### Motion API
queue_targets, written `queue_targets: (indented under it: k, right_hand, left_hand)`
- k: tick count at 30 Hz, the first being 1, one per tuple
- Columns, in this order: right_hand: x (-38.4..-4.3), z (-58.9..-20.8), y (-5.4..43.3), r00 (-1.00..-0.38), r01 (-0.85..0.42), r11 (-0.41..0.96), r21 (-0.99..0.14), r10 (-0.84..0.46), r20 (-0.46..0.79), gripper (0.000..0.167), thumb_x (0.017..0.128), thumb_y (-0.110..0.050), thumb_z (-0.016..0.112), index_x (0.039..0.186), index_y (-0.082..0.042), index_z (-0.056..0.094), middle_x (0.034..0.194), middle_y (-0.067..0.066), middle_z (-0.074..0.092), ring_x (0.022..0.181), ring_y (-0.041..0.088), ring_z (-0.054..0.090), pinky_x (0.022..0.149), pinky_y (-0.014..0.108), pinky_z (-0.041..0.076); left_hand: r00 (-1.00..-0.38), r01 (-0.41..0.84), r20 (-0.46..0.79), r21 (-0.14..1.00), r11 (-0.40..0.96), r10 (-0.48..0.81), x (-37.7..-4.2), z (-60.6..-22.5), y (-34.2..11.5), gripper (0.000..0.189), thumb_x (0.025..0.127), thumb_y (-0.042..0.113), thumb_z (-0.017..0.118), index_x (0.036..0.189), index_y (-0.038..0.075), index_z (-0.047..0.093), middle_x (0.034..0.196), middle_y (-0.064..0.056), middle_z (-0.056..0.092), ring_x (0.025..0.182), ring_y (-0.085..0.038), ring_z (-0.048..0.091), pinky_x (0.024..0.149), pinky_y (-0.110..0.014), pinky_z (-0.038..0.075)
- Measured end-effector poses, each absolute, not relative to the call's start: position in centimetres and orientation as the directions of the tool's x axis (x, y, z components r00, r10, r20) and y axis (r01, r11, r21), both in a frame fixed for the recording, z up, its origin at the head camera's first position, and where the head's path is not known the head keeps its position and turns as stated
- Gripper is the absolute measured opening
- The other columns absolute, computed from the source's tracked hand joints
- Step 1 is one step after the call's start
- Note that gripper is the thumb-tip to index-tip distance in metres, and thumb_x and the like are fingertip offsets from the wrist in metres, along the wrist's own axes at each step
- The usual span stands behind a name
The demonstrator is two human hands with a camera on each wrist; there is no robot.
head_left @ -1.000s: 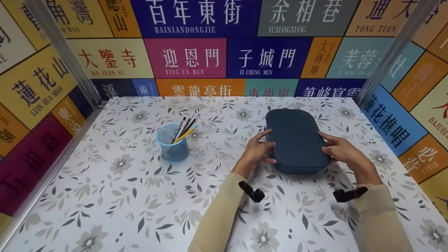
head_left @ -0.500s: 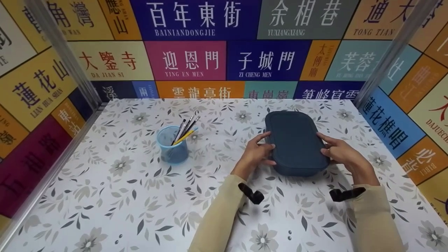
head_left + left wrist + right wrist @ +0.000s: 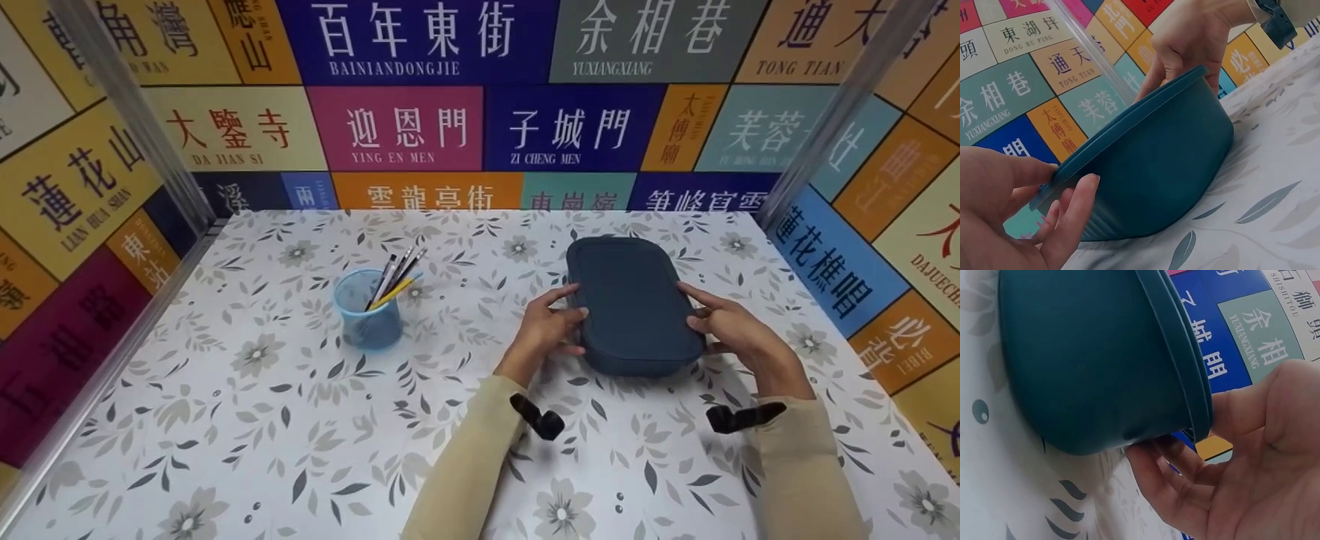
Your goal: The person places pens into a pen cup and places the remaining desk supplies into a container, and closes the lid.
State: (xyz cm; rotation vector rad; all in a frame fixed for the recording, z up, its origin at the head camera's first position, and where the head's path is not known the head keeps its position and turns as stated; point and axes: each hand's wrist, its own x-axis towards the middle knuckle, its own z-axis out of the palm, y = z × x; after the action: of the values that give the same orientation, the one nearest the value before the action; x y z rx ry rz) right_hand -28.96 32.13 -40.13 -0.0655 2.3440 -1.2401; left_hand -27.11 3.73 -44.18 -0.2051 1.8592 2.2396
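Observation:
A dark blue lidded lunch box (image 3: 634, 300), rounded at the corners, stands at the right of the table, its lid on and facing up. At its left side, my left hand (image 3: 546, 327) holds the rim; in the left wrist view the thumb lies at the lid edge and the fingers touch the wall below. My right hand (image 3: 739, 330) grips the opposite side. The right wrist view shows that thumb (image 3: 1235, 410) at the rim and fingertips (image 3: 1143, 458) against the wall. What the box contains is hidden.
A light blue mesh pen cup (image 3: 367, 319) with several pens and pencils stands left of the box. The table (image 3: 262, 420) has a white leaf-and-flower cover. Colourful panels with Chinese characters (image 3: 397, 127) rise behind and at both sides.
Since a second ago, the right forearm has shifted slightly inward, to the left. Both hands keep their places on the lunch box, and the pen cup stays where it was.

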Motion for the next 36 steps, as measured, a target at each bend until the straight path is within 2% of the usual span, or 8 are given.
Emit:
queue_targets:
  k: [5,13,19,23,26,29,32,36]
  right_hand:
    - [-28.9,-40.2,32.4,-0.877,0.183,0.552,-0.814,-0.282,-0.388,0.07,0.107,-0.019,0.042,0.16,-0.031,-0.002,0.161,0.032,0.018,0.145,0.046,0.034,0.093,0.036,0.052]
    - [-28.9,-40.5,32.1,-0.873,0.181,0.542,-0.821,-0.295,-0.387,0.07,0.107,-0.016,0.042,0.161,-0.029,0.0,0.159,0.034,0.019,0.135,0.042,0.044,0.085,0.036,0.059]
    - [-29.2,-39.9,31.8,-0.871,0.153,0.569,-0.808,-0.309,-0.382,0.071,0.106,-0.018,0.046,0.161,-0.026,0.002,0.158,0.035,0.02,0.139,0.046,0.039,0.092,0.038,0.057]
    - [-29.2,-39.7,31.4,-0.884,0.132,0.599,-0.79,-0.289,-0.367,0.07,0.106,-0.026,0.048,0.162,-0.023,0.005,0.16,0.033,0.023,0.141,0.047,0.039,0.102,0.047,0.053]
    - [-29.1,-39.5,31.0,-0.907,0.091,0.657,-0.749,-0.257,-0.335,0.071,0.106,-0.04,0.046,0.162,-0.018,0.008,0.159,0.034,0.024,0.143,0.05,0.035,0.113,0.058,0.042]
    - [-28.9,-39.0,30.3,-0.934,0.041,0.729,-0.684,-0.214,-0.284,0.077,0.104,-0.05,0.043,0.161,-0.011,0.01,0.159,0.036,0.021,0.145,0.053,0.027,0.116,0.064,0.033]
    - [-28.9,-38.5,29.6,-0.956,-0.016,0.787,-0.617,-0.193,-0.22,0.08,0.103,-0.055,0.039,0.16,-0.006,0.012,0.159,0.037,0.018,0.145,0.057,0.021,0.116,0.069,0.027]
    - [-29.0,-38.5,28.7,-0.975,-0.101,0.841,-0.532,-0.19,-0.114,0.081,0.104,-0.055,0.038,0.158,0.0,0.017,0.157,0.039,0.02,0.144,0.058,0.02,0.116,0.072,0.023]
  left_hand:
    - [-0.97,-0.242,-0.238,0.966,-0.089,0.052,-27.0,-43.9,3.9,0.047,0.092,0.011,0.071,0.135,0.028,0.064,0.092,-0.006,0.069,0.067,-0.015,0.063,0.067,-0.049,0.064]
    - [-0.97,-0.239,-0.231,0.965,-0.106,0.079,-26.9,-44.3,3.4,0.049,0.093,0.011,0.069,0.138,0.027,0.061,0.091,-0.005,0.064,0.063,-0.015,0.059,0.051,-0.033,0.061]
    - [-0.975,-0.196,-0.192,0.981,-0.018,0.112,-26.8,-43.4,2.7,0.051,0.097,0.013,0.065,0.145,0.024,0.054,0.086,-0.005,0.064,0.061,-0.014,0.058,0.067,-0.048,0.064]
    - [-0.973,-0.157,-0.172,0.982,0.106,0.156,-26.8,-42.7,2.0,0.057,0.098,0.019,0.063,0.152,0.021,0.044,0.112,-0.013,0.069,0.081,-0.019,0.069,0.075,-0.048,0.064]
    - [-0.978,-0.107,-0.146,0.964,0.242,0.15,-27.1,-42.3,1.2,0.062,0.099,0.027,0.063,0.155,0.018,0.038,0.132,-0.016,0.064,0.102,-0.029,0.07,0.082,-0.043,0.062]
    - [-0.987,-0.061,-0.113,0.923,0.38,0.114,-27.7,-41.8,0.2,0.067,0.099,0.034,0.061,0.157,0.016,0.033,0.143,-0.017,0.057,0.122,-0.032,0.063,0.097,-0.042,0.056]
    - [-0.993,-0.026,-0.077,0.882,0.471,0.09,-28.5,-41.0,-0.5,0.07,0.1,0.038,0.059,0.159,0.015,0.029,0.152,-0.015,0.048,0.137,-0.029,0.051,0.111,-0.041,0.047]
    - [-0.991,0.058,-0.022,0.817,0.573,0.132,-29.3,-39.4,-1.2,0.076,0.1,0.045,0.057,0.161,0.017,0.021,0.164,-0.012,0.032,0.15,-0.027,0.034,0.121,-0.044,0.036]
